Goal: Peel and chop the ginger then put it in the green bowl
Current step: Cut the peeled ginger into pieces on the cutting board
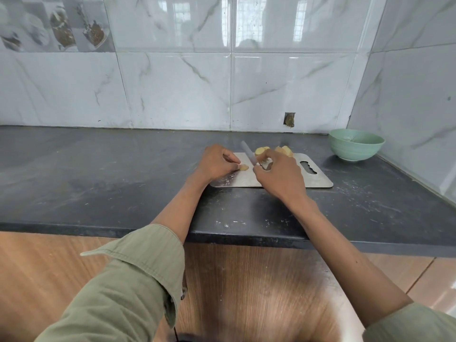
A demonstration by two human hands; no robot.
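A steel cutting board lies on the dark counter. My left hand pinches a small pale ginger piece against the board. My right hand grips a knife, its blade pointing away to the back left, between the two hands. Peeled ginger slices and more ginger chunks lie at the board's far edge. The green bowl stands at the back right, apart from the board; nothing can be made out inside it.
The dark counter runs left from the board. Tiled walls close the back and the right side, forming a corner behind the bowl. A small hole in the wall sits above the counter. Wooden cabinet fronts lie below the counter edge.
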